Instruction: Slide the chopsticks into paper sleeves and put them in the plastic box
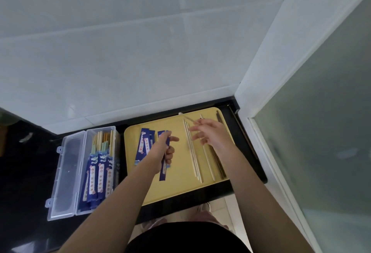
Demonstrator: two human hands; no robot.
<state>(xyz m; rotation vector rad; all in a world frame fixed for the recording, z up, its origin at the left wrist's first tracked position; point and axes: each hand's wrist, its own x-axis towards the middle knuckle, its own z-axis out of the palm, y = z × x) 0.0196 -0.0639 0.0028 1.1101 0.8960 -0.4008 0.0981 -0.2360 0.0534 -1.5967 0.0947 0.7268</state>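
A yellow tray (180, 188) lies on the black counter. My left hand (163, 148) grips a blue paper sleeve (164, 173) that runs lengthwise over the tray's middle. Two more blue sleeves (143, 144) lie to its left. My right hand (210, 132) hovers over the tray's far right and pinches a thin chopstick (187, 118) that points away to the left. Several loose pale chopsticks (192, 152) lie in a row on the tray's right half. The clear plastic box (98, 170) stands left of the tray, holding several sleeved chopsticks.
The box's clear lid (64, 176) lies open flat to its left. A white tiled wall (120, 52) rises right behind the counter. A frosted glass panel (321, 132) closes the right side. The counter's front edge (180, 210) runs close to my body.
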